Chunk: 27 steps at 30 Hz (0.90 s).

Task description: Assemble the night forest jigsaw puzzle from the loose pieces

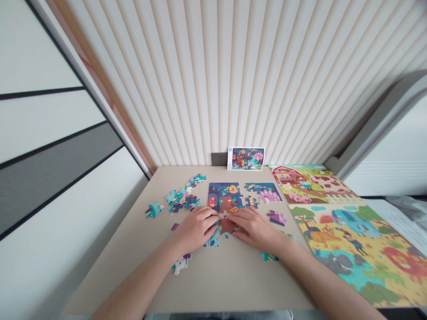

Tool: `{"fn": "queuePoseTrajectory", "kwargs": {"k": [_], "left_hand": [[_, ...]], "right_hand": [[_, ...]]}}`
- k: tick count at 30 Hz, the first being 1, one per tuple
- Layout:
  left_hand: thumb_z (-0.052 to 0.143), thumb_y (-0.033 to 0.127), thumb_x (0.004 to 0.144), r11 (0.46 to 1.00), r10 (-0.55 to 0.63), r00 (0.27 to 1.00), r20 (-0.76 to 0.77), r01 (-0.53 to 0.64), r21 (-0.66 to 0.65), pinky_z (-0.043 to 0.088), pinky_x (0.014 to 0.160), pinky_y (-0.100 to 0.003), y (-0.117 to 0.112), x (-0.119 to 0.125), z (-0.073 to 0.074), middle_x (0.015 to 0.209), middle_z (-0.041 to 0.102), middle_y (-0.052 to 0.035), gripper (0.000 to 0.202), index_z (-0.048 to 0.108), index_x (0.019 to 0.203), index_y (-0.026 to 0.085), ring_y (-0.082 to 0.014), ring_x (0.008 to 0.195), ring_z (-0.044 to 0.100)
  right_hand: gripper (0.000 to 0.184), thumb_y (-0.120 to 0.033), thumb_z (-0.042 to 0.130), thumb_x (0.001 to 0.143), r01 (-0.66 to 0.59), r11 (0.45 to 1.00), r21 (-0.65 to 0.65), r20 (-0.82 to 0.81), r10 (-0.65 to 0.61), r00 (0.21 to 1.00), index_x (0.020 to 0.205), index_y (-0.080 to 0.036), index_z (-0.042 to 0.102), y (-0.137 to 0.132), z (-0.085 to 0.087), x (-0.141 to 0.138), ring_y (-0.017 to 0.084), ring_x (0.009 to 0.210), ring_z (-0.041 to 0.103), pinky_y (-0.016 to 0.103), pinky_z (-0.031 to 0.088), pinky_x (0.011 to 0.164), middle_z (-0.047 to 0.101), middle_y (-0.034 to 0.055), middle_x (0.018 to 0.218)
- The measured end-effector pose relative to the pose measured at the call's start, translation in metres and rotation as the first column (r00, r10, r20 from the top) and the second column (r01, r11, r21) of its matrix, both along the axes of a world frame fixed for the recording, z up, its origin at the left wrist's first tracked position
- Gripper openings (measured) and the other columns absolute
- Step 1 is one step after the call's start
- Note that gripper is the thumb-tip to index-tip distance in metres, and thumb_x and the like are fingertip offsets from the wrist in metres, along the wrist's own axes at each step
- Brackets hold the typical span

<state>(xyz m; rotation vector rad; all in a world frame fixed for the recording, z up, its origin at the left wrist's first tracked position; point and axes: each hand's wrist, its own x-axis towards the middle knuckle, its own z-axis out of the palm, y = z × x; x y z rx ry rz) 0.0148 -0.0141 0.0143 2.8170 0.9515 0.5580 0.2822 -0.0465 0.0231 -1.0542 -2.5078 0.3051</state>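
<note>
My left hand (199, 226) is closed, thumb and fingers pinching the side of a teal jigsaw puzzle piece (212, 241) near the table's middle. Facing it, my right hand (251, 226) has its fingers closed on a brown puzzle piece (227, 226). These pieces lie just below a partly joined dark-blue section (218, 190) with a brown bear-like figure; my fingers hide part of the edge between them. To its right is another joined section (268, 193) with a pink fan shape. A small linking piece (252, 202) sits at that section's lower left.
Several loose teal pieces (182, 198) are heaped at the left, with one piece (154, 210) apart. A purple piece (276, 217) lies at right. A picture card (246, 159) leans on the wall. Two assembled puzzles, farm (320, 184) and animals (360, 249), cover the right side.
</note>
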Motion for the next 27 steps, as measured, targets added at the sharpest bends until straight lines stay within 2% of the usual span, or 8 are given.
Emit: {"fn": "queuePoseTrajectory", "kwargs": {"k": [15,27], "left_hand": [[0.059,0.022,0.099,0.998,0.041,0.999,0.016,-0.042,0.038,0.049,0.102,-0.045,0.0016,-0.0010,-0.0017,0.116,0.070,-0.0075,0.023,0.071,0.118,0.022,-0.0249,0.112,0.063],[0.059,0.022,0.099,0.998,0.059,0.998,0.017,-0.060,0.034,0.049,0.103,-0.045,0.0030,-0.0014,-0.0020,0.116,0.070,-0.0072,0.023,0.071,0.119,0.023,-0.0249,0.112,0.063]], "right_hand": [[0.037,-0.029,0.064,0.099,0.072,0.996,0.044,-0.013,-0.071,0.997,0.136,-0.025,0.062,0.0020,-0.0060,-0.0014,0.025,0.124,0.061,0.043,0.045,0.107,0.070,0.0087,0.130],[0.020,-0.029,0.059,0.102,0.080,0.995,0.067,-0.003,-0.080,0.997,0.119,-0.024,0.071,0.0023,-0.0053,-0.0078,0.026,0.126,0.059,0.043,0.046,0.106,0.070,0.0085,0.126]]}}
